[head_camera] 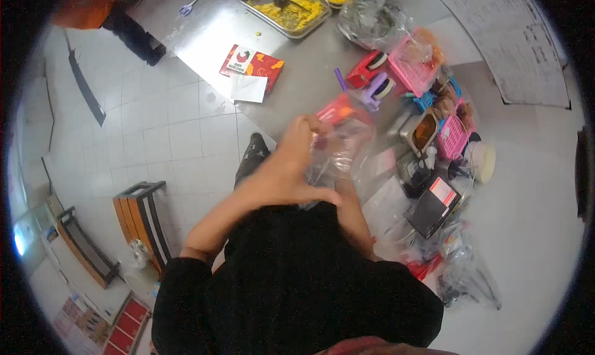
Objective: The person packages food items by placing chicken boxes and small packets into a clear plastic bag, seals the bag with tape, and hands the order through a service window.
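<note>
A clear plastic bag (344, 157) is stretched between my hands, with a red item (341, 109) at its far end that looks like a printed box; blur hides whether it is inside. My left hand (302, 164) grips the bag's side near the red item, its thumb spread towards me. My right hand (346, 169) is mostly behind or within the film, so its fingers cannot be made out. Beyond them on the steel table lies a red printed box (274, 71), with a white paper (249, 89) overlapping its near edge.
A steel tray of yellow food (260, 12) with a dark spoon stands at the far edge. Red and purple tape dispensers (372, 94), pink baskets (411, 66), a metal container (409, 134) and a black box (432, 208) crowd the right. A person (132, 34) stands at the upper left; scissors (186, 9) lie nearby.
</note>
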Available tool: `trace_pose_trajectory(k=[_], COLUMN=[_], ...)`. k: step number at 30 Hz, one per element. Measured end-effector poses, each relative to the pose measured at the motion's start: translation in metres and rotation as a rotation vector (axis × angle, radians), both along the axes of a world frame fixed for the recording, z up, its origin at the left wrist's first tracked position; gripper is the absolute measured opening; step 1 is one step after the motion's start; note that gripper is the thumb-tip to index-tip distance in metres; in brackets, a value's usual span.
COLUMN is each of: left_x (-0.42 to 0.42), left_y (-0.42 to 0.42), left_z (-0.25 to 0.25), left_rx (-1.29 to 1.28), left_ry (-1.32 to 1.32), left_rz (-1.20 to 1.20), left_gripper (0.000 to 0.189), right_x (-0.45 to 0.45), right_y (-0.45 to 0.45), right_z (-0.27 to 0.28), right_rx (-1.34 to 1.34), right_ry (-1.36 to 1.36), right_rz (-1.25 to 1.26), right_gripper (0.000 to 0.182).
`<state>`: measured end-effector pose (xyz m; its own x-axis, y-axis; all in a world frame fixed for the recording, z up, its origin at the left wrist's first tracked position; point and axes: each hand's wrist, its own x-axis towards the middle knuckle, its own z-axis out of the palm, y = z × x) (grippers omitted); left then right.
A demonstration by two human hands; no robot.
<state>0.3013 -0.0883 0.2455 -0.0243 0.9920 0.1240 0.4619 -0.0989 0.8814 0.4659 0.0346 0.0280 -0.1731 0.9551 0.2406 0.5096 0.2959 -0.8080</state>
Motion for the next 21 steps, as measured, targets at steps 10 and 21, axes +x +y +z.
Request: trace_pose_trajectory(k=[10, 21], left_x=[0.056, 0.037], left_y=[0.008, 0.028], left_z=[-0.129, -0.119], left_rx=[-0.179, -0.205], left_ry=[-0.173, 0.165], left_rz=[0.104, 0.030], left_gripper=[0.086, 0.039], right_x=[0.007, 0.033], right_y=[0.003, 0.047], right_z=[0.008, 0.113], right_rx=[-0.008, -0.440], right_ry=[-0.661, -0.974], right_rz=[0.854, 1.444], right_gripper=[0.064, 0.050])
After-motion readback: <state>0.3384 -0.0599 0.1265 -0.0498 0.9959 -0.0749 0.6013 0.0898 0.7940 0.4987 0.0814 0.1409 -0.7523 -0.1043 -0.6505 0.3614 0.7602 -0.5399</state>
